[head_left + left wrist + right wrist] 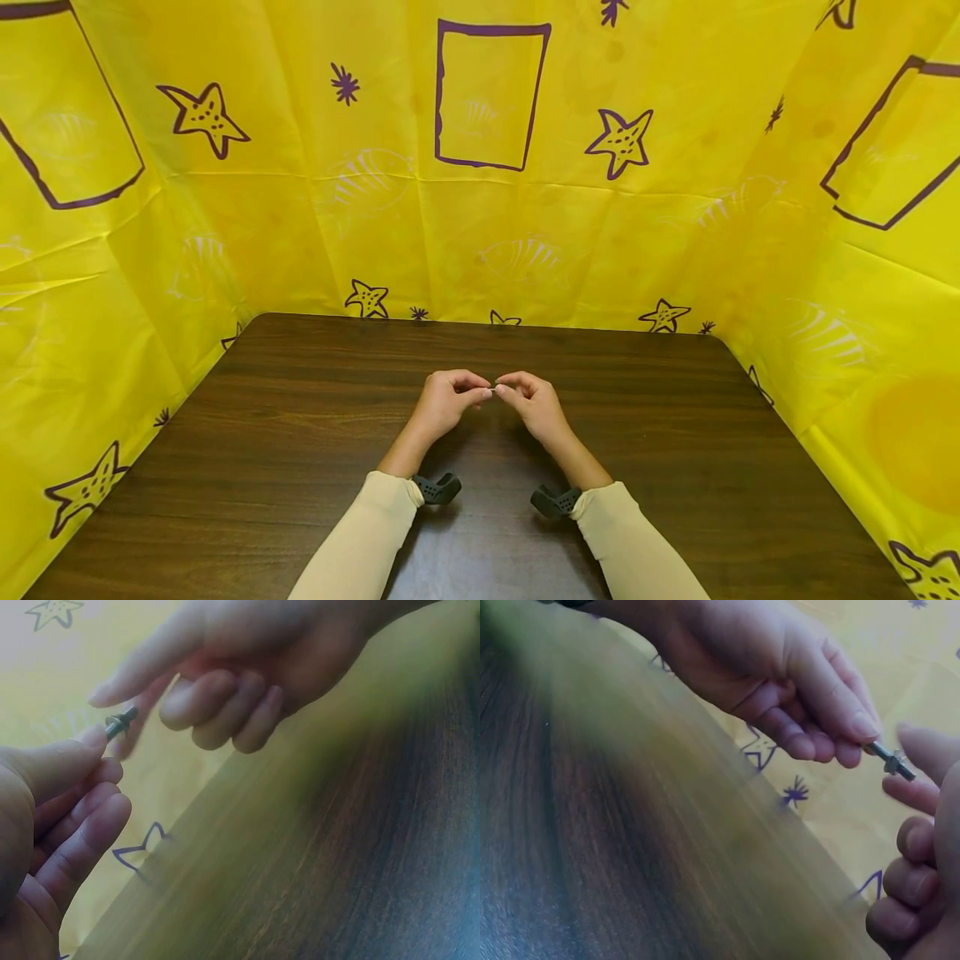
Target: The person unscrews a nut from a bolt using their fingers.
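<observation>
bolt (881,751) in left grip (442,403)

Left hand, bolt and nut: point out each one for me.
Left hand (442,404): head view, on the back of the hand.
Bolt (880,751): right wrist view, on the bare shank.
Nut (894,763): right wrist view, on its outer side.
</observation>
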The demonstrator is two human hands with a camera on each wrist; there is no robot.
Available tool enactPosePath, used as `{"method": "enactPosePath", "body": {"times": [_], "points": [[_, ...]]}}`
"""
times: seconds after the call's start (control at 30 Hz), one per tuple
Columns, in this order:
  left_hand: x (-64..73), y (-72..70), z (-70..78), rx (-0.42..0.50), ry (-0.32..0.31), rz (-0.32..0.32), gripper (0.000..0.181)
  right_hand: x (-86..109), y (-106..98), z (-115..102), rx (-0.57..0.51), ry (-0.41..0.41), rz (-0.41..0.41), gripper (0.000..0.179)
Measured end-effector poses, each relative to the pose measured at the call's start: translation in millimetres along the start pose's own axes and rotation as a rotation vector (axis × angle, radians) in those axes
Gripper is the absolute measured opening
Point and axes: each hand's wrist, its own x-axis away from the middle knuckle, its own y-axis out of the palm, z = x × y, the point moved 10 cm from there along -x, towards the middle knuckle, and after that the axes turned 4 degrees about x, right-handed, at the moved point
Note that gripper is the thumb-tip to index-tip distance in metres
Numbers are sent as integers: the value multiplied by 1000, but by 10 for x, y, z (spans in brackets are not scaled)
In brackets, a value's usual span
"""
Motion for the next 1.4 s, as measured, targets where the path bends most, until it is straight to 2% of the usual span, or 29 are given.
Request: {"method": "enactPosePath", "body": {"times": [0.13, 0.23, 0.4, 0.8, 1.4], "points": [[-1, 8, -5, -4, 0, 1, 6, 8, -16, 89, 99, 106, 15, 27], [0, 18, -9, 4, -5, -5, 5, 28, -12, -56, 123, 162, -16, 31], [4, 23, 3, -2, -3, -12, 6, 57, 13, -330, 123, 158, -59, 33], [21, 24, 14, -26, -4, -19, 5, 59, 39, -339, 108, 156, -79, 29], [20, -20, -9, -40, -14, 0, 6, 56, 49, -335, 20, 98, -93, 16]]}}
